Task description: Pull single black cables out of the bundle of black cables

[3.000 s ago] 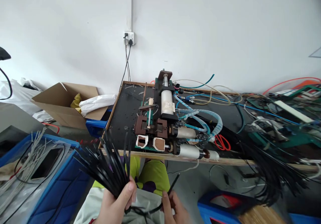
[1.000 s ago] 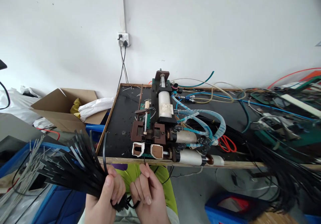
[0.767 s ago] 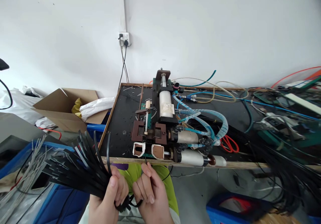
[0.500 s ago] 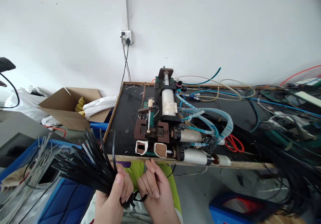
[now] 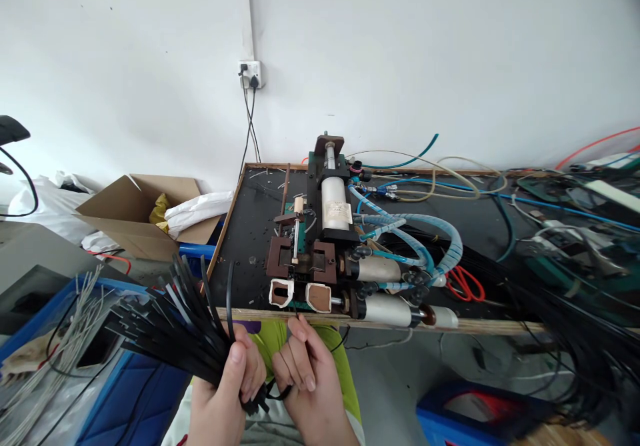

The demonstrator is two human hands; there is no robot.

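A: What's closest to the camera?

B: The left hand point(image 5: 223, 399), closed tight around a bunch of black cable ties point(image 5: 175, 326). The ties fan up and to the left, over a blue crate point(image 5: 125, 393).

A: And the other hand?

B: The right hand point(image 5: 305, 383) sits just beside it, fingers curled, pinching one thin black tie point(image 5: 295, 316) that runs up toward the edge of the bench point(image 5: 380, 326). Its lower end loops back to the bunch.

A: How should that pull go, in your view?

B: I'd keep the left grip firm near the heads so the rest don't slide out, and draw the single tie straight along its length, not sideways, so it doesn't snag its neighbours.

A: What's beyond the hands?

B: On the bench, a small machine point(image 5: 320, 253) with two white-rimmed openings point(image 5: 300, 294) at the front, blue hoses point(image 5: 425, 233) to its right, then red-handled scissors point(image 5: 465, 286). Farther left, a cardboard box point(image 5: 135, 216) on the floor; on the wall, a socket point(image 5: 250, 73).
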